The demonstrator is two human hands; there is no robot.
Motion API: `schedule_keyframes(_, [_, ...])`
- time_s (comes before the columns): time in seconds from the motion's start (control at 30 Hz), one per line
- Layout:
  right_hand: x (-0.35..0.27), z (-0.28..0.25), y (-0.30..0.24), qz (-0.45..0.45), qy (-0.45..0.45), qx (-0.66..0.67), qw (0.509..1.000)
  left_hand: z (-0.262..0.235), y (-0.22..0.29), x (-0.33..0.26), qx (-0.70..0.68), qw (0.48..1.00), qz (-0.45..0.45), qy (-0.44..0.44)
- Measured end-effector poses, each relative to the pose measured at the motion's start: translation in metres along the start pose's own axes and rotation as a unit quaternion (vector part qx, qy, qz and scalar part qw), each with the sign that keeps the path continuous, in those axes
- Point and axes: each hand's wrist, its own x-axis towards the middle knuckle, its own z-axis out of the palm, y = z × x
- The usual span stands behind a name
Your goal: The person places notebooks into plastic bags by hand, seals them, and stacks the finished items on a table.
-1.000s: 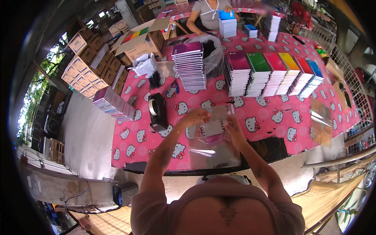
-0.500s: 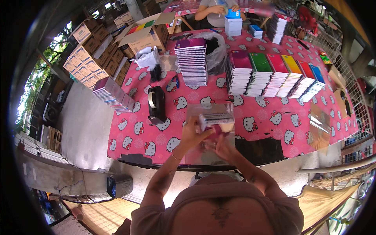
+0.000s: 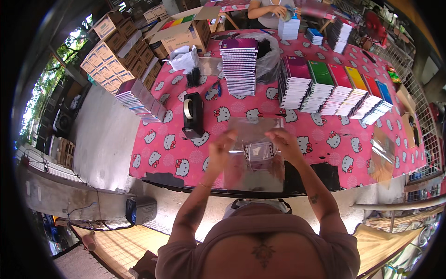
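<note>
In front of me on the table lie clear plastic sheets (image 3: 254, 179). On them, between my hands, is a small pale block in shiny clear plastic (image 3: 260, 151); glare hides its details. My left hand (image 3: 221, 149) is at the block's left, its fingers smeared by motion. At the upper right of the block is my right hand (image 3: 285, 143), thumb and fingers drawn together at the plastic's edge. What they pinch does not show clearly. A black tape dispenser (image 3: 193, 116) stands left of the sheets.
A tall stack of spiral notebooks (image 3: 239, 69) stands behind the sheets. Several coloured notebook stacks (image 3: 320, 74) line the right side, and wrapped packs (image 3: 139, 103) the left edge. Cartons (image 3: 109, 60) are piled beyond. Across the table a person (image 3: 272, 14) handles a blue-topped stack (image 3: 289, 29).
My hands have moved apart, the right one upward and outward. The spiral-bound notebook pack that my left hand held is no longer in its grip. The whole view has shifted slightly.
</note>
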Motion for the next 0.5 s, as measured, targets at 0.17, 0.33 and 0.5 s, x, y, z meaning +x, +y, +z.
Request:
schedule_keyframes(0.17, [-0.017, 0.032, -0.087, -0.161, 0.051, -0.307, 0.936, -0.139, -0.058, 0.047, 0.319, 0.915, -0.159, 0.192])
schedule_keyframes(0.33, [-0.023, 0.065, -0.087, -0.143, -0.036, -0.436, 0.888, -0.195, -0.107, 0.052, 0.023, 0.960, -0.262, 0.098])
schedule_keyframes(0.5, [-0.033, 0.067, -0.081, -0.124, -0.008, -0.473, 0.872, -0.148, -0.103, 0.011, -0.199, 0.903, -0.326, 0.195])
